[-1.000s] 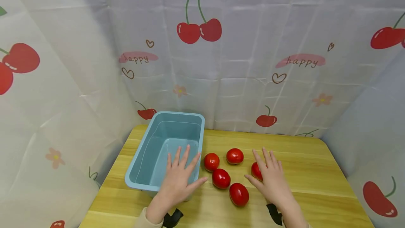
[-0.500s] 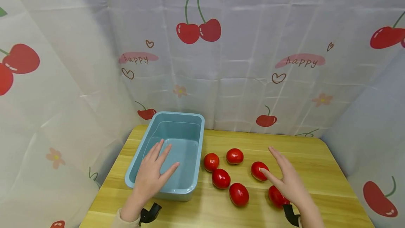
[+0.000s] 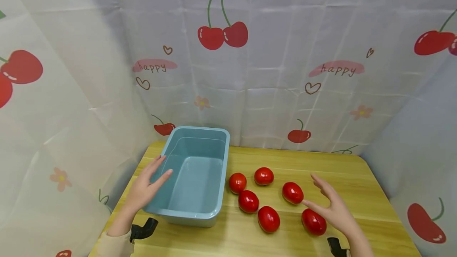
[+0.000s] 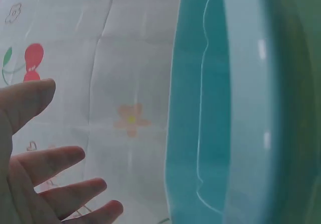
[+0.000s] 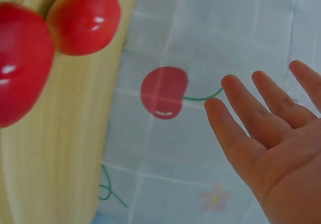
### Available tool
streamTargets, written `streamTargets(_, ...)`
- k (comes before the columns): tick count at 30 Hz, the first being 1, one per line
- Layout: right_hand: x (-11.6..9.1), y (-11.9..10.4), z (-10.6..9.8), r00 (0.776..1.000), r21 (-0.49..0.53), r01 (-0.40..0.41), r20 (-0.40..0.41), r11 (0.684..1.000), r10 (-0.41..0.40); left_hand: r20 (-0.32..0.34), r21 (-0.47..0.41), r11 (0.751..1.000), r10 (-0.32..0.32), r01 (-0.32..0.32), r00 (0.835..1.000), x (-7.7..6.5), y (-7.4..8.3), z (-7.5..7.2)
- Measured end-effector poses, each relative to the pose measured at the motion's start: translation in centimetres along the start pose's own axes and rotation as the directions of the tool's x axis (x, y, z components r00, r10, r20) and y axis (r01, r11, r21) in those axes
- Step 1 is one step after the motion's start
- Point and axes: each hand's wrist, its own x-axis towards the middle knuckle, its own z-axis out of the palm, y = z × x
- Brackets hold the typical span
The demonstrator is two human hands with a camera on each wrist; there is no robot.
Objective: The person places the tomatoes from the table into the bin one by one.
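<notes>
My left hand [image 3: 142, 190] hovers at the left side of a light blue plastic tub [image 3: 189, 213], fingers spread and overlapping its left rim in the head view. From the left wrist, the same tub [image 4: 251, 108] fills the right side, apart from the fingers. My right hand [image 3: 333, 206] is held over the right part of the table, fingers extended, nothing in it. Its thumb tip comes right at the edge of a glossy red tomato-like fruit [image 3: 292, 192]. Another red fruit [image 3: 314, 222] lies just below the thumb. The right wrist view has the palm [image 5: 286, 169] facing in.
Several more glossy red fruits, among them a round one [image 3: 237, 183] and an oval one [image 3: 269, 219], lie between the tub and my right hand. The wooden table [image 3: 342, 177] ends at a white cherry-printed curtain [image 3: 264, 102] behind and on both sides.
My left hand has moved left from over the tub to its left rim. My right hand has moved right and turned sideways, uncovering two red fruits. The fruits and tub stay put.
</notes>
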Motion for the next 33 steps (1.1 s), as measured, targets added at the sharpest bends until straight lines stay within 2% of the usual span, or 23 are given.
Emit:
streamTargets(5, -0.2, 2.0, 0.4, 0.998, 0.015, -0.06, 0.023, 0.998, 0.06, 0.088, -0.071, 0.992, -0.095, 0.102, 0.992, 0.4, -1.5, -1.0)
streamTargets(8, -0.4, 3.3, 0.7, 0.995, -0.021, -0.09, 0.033, 0.996, 0.09, 0.106, -0.105, 0.981, -0.151, 0.162, 0.983, 0.6, -2.5, -1.0)
streamTargets(13, -0.9, 4.9, 1.4, 0.985, -0.055, -0.14, 0.091, 0.989, 0.145, 0.118, -0.203, 0.958, -0.182, 0.204, 0.976, 0.6, -3.7, -0.7)
streamTargets(17, -1.4, 5.7, 2.1, 0.972, -0.084, -0.179, 0.139, 0.98, 0.19, 0.153, -0.258, 0.925, -0.246, 0.279, 0.957, 0.4, -4.4, -0.6)
streamTargets(20, -1.7, 6.4, 2.7, 0.974, -0.088, -0.172, 0.136, 0.981, 0.183, 0.173, -0.266, 0.907, -0.289, 0.327, 0.942, 0.3, -4.9, -0.5)
streamTargets(28, -2.1, 8.2, 4.0, 0.972, -0.089, -0.185, 0.132, 0.979, 0.195, 0.157, -0.285, 0.875, -0.36, 0.391, 0.92, -0.1, -5.8, 0.2)
streamTargets(33, -2.4, 8.7, 4.6, 0.97, -0.1, -0.204, 0.114, 0.974, 0.215, 0.144, -0.306, 0.861, -0.381, 0.407, 0.913, -0.4, -5.9, 0.4)
